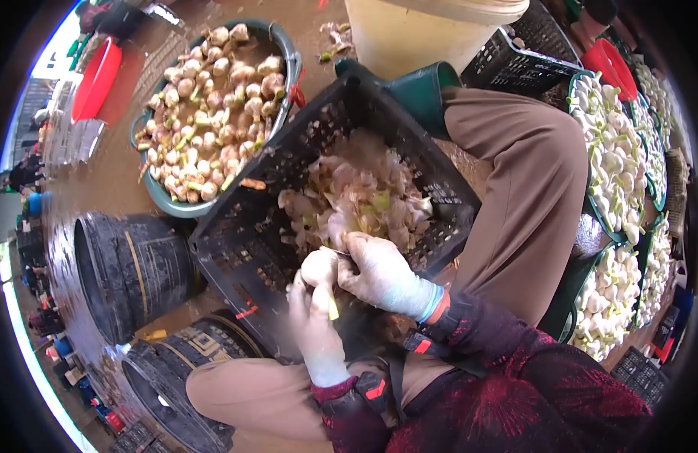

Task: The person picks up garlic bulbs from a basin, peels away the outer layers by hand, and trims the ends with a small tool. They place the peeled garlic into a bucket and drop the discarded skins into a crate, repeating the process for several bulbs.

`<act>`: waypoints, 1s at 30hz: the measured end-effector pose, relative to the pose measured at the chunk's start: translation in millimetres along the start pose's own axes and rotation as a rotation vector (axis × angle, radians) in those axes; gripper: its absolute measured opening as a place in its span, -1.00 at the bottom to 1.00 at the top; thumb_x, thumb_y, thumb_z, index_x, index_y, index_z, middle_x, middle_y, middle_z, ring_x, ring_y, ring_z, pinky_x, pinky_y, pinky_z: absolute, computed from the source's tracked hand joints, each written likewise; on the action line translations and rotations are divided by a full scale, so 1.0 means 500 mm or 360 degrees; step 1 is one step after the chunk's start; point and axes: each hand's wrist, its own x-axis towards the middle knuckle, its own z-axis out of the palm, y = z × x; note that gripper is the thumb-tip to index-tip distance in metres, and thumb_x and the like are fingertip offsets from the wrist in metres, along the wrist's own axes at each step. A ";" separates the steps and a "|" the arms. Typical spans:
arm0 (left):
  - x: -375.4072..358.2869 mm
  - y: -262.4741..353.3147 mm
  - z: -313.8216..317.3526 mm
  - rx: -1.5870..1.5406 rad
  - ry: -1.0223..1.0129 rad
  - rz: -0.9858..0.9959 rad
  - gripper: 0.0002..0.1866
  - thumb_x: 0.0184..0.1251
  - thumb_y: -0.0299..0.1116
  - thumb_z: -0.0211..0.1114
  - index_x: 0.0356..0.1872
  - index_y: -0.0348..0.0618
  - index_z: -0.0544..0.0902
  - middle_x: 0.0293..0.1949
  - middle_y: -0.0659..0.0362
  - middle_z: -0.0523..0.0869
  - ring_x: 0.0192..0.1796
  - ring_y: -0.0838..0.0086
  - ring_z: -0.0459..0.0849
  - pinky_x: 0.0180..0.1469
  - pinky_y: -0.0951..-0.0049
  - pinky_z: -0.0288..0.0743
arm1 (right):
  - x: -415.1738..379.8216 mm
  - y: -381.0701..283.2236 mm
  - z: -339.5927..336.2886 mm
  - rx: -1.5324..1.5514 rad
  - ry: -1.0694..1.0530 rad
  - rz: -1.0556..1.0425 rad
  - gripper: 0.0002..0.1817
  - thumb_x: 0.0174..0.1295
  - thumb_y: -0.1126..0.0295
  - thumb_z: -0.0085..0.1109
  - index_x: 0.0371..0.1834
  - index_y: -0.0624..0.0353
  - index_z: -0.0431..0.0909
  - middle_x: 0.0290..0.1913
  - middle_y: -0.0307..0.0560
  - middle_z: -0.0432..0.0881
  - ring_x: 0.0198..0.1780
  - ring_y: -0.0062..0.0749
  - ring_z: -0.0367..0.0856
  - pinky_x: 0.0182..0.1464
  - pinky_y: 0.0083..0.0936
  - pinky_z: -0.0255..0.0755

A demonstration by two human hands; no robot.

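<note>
Gloved in white, my left hand (316, 332) is closed around a garlic bulb (319, 268), whose short stem (333, 308) points down toward me. My right hand (387, 278), also gloved, is closed at the bulb's right side. A small knife (341, 254) shows only as a thin dark-and-shiny sliver between its thumb and fingers; most of it is hidden. Both hands are over the near part of a black plastic crate (236, 260), in which a heap of papery garlic skins (356, 189) lies.
Unpeeled garlic bulbs (205, 113) fill a green tub (168, 205) at upper left. Peeled white bulbs (609, 151) are piled in tubs along the right. Black buckets (130, 264) lie at left. A cream bucket (417, 41) stands beyond the crate, and my knees flank it.
</note>
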 end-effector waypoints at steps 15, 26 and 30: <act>-0.034 -0.051 -0.056 -0.1244 -0.0108 -0.0264 -0.50 0.43 -0.11 0.20 0.24 -0.21 0.40 -0.09 -0.07 0.62 -0.41 0.36 0.58 -0.47 0.50 0.42 | 0.008 -0.005 -0.081 0.0855 0.0214 0.0455 -0.60 0.29 0.14 0.27 -0.10 0.30 0.52 -0.31 -0.22 0.63 -0.31 -0.65 0.55 -0.28 -0.64 0.49; 0.003 -0.056 -0.033 -0.1408 0.0159 -0.0058 -0.73 0.45 -0.31 0.18 0.02 -0.28 0.51 -0.09 0.02 0.62 -0.25 0.43 0.56 -0.32 0.52 0.49 | -0.044 -0.019 0.006 0.0279 -0.0560 -0.0026 -0.57 0.17 0.11 0.30 -0.17 0.31 0.55 -0.36 0.19 0.64 -0.30 -0.08 0.67 -0.21 -0.25 0.49; -0.028 0.014 -0.081 -0.2043 0.0120 0.0068 -0.66 0.46 -0.37 0.15 0.14 -0.32 0.39 -0.18 0.04 0.57 -0.36 0.52 0.44 -0.43 0.57 0.35 | -0.029 -0.019 -0.010 0.0493 -0.0497 0.0279 -0.86 0.17 0.44 0.21 -0.29 0.30 0.57 -0.49 -0.20 0.61 -0.44 -0.67 0.52 -0.36 -0.59 0.42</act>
